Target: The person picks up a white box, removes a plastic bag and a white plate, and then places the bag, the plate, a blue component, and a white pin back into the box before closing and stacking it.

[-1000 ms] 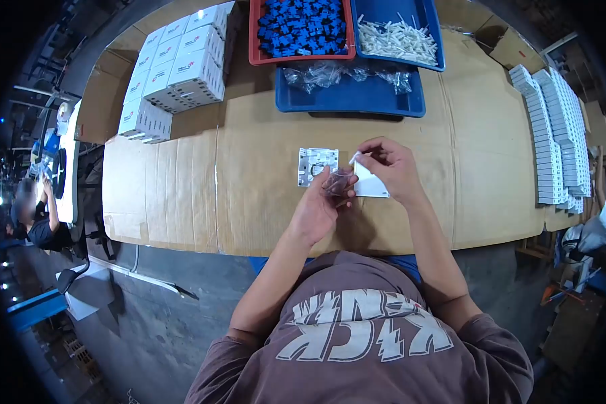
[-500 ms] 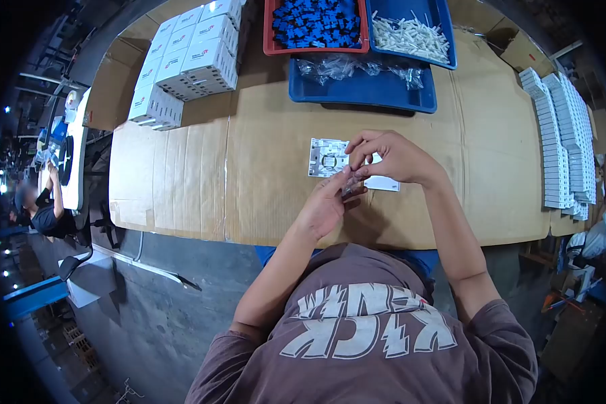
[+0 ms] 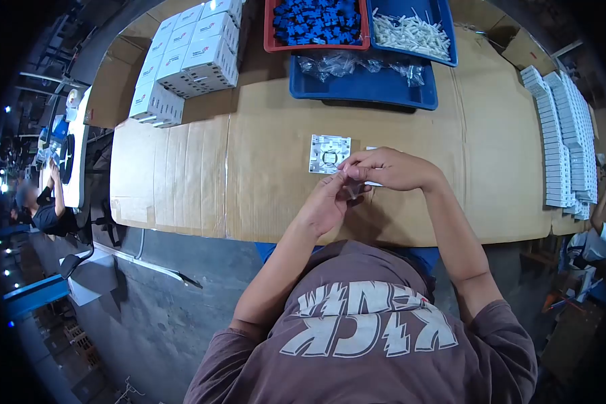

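A small clear bag (image 3: 354, 191) is held in the left hand (image 3: 328, 204), fingers curled closely about it, over the near middle of the cardboard (image 3: 175, 175). The right hand (image 3: 394, 170) is brought in from the right, its fingertips bent toward the thumb and set against the left fingertips, just above the bag. Whether anything is pinched by the right hand can't be told; the bag's contents can't be made out either, the spot being small and shaded.

A white frame (image 3: 330, 154) is laid flat just beyond the left hand, touched by neither hand as far as can be seen. A white panel (image 3: 375, 184) is mostly covered by the right hand, right of the frame.

Far side: blue parts (image 3: 316, 21) are heaped in a red bin (image 3: 316, 48); white sticks (image 3: 411, 37) are piled in a blue bin (image 3: 443, 15) to its right. Clear plastic (image 3: 357, 64) is left along the far edge of a blue tray (image 3: 363, 87), nearer than both bins. White boxes (image 3: 190, 57) are stacked far left, white stacks (image 3: 565, 141) lined up at right. A co-worker (image 3: 48, 214) is seen well apart at left, seated by a white table (image 3: 77, 161).
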### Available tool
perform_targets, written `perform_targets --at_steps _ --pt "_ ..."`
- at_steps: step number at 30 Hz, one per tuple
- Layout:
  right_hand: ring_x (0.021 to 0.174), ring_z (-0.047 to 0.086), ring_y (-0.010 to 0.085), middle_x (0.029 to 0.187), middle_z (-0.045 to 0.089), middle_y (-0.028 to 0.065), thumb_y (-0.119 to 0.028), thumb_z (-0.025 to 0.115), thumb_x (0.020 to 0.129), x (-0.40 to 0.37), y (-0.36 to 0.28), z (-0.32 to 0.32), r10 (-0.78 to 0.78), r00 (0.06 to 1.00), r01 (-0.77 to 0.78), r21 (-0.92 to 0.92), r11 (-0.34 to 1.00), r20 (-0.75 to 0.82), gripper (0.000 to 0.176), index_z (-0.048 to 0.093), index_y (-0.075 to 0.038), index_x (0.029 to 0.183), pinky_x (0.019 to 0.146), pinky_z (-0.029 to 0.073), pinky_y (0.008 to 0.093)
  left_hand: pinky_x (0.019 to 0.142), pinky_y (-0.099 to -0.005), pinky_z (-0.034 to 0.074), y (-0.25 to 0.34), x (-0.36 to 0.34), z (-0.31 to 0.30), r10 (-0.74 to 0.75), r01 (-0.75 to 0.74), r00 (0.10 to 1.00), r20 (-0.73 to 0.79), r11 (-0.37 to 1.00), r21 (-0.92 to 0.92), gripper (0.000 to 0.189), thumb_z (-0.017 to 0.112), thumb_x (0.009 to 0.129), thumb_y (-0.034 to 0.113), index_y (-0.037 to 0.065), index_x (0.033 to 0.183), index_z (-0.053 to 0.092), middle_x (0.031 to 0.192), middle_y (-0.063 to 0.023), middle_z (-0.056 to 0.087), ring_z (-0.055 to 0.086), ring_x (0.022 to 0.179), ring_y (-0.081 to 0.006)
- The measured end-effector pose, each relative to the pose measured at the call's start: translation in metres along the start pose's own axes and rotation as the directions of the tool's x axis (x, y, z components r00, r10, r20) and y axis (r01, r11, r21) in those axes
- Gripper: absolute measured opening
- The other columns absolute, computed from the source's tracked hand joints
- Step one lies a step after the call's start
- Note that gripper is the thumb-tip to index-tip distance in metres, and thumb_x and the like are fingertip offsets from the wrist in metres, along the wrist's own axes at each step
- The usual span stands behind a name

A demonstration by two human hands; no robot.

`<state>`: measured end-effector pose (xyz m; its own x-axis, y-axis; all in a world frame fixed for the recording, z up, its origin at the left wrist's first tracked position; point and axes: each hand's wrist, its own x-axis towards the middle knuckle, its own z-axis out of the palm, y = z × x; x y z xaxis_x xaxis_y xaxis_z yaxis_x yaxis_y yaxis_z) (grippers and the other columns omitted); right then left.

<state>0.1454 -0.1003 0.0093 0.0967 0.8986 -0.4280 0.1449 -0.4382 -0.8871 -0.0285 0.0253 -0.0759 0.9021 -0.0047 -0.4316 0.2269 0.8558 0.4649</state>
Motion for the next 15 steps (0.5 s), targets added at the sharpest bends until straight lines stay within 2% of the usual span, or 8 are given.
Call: perform_targets --at_steps 3,6,9,12,15 --pt "0.111 0.064 0.0178 0.125 0.072 0.0103 -0.033 0.057 0.110 0.001 0.006 -0.002 -0.166 0.986 0.164 -0.057 0.985 -0.032 0.038 0.071 -0.001 0.126 0.098 0.050 0.0332 0.096 -0.0395 0.054 0.005 0.000 0.003 -0.022 0.026 0.997 0.074 0.998 -0.055 0.036 0.047 0.113 0.038 0.011 0.134 0.059 0.117 -0.0054 0.070 0.069 0.109 -0.0214" --pt "0.111 0.063 0.0180 0.124 0.073 0.0094 -0.035 0.056 0.110 0.001 0.011 -0.004 -0.227 0.972 0.226 -0.022 0.974 -0.056 0.039 0.070 -0.002 0.126 0.098 0.050 0.0346 0.092 -0.0386 0.055 0.006 0.001 0.004 0.002 0.006 0.992 0.125 0.998 -0.066 0.038 0.044 0.114 0.040 0.010 0.131 0.060 0.115 -0.0058 0.071 0.070 0.106 -0.0211" --pt "0.109 0.064 0.0178 0.121 0.073 0.0089 -0.035 0.055 0.111 0.001 0.006 0.002 -0.133 0.991 0.129 -0.157 0.979 -0.013 0.040 0.070 -0.002 0.127 0.098 0.050 0.0347 0.091 -0.0387 0.055 0.004 -0.002 0.006 0.001 -0.002 0.999 0.038 1.000 0.017 0.037 0.046 0.113 0.040 0.010 0.128 0.062 0.111 -0.0044 0.071 0.070 0.104 -0.0200" --pt "0.104 0.065 0.0179 0.115 0.073 0.0087 -0.036 0.053 0.112 0.000 0.001 0.005 -0.062 0.998 0.062 -0.055 0.997 0.019 0.041 0.070 -0.003 0.128 0.096 0.051 0.0344 0.092 -0.0400 0.056 0.003 0.000 -0.001 -0.021 0.016 0.997 0.069 0.997 0.073 0.037 0.044 0.114 0.041 0.011 0.129 0.059 0.113 -0.0058 0.070 0.069 0.104 -0.0214" --pt "0.099 0.066 0.0179 0.110 0.073 0.0092 -0.039 0.051 0.112 0.000 0.008 0.001 -0.147 0.989 0.147 0.016 0.989 -0.017 0.044 0.069 -0.004 0.130 0.092 0.051 0.0343 0.091 -0.0395 0.056 0.003 0.001 -0.004 -0.002 0.003 0.990 0.139 1.000 -0.008 0.035 0.044 0.114 0.040 0.011 0.128 0.060 0.110 -0.0063 0.071 0.069 0.102 -0.0212"
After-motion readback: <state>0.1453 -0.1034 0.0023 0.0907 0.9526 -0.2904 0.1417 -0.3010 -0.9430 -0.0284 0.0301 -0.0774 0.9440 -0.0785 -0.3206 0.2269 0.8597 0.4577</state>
